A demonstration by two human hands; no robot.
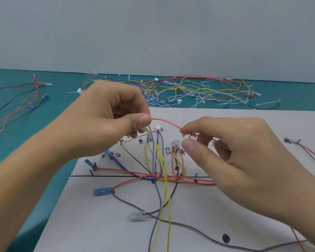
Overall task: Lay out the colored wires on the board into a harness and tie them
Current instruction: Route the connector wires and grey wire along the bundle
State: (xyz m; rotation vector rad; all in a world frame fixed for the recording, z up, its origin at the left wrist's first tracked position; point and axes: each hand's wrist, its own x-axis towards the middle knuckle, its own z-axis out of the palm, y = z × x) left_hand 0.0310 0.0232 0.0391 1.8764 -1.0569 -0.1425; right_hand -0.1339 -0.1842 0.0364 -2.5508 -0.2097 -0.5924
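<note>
A pale board (98, 224) with black drawn lines and handwritten labels lies in front of me. Red, yellow, purple, white and black wires (158, 177) cross near its middle, ending in blue and clear connectors. My left hand (105, 115) hovers above the board and pinches a red wire (166, 122) together with yellow and purple wires (154, 140) that hang down from it. My right hand (231, 153) holds the same red wire between curled fingers, its thumb just below. The red wire arcs between both hands.
A tangled pile of coloured wires and white cable ties (189, 91) lies on the green mat behind the board. Another bundle of red and black wires (16, 104) sits at the left. A pale wall closes the back.
</note>
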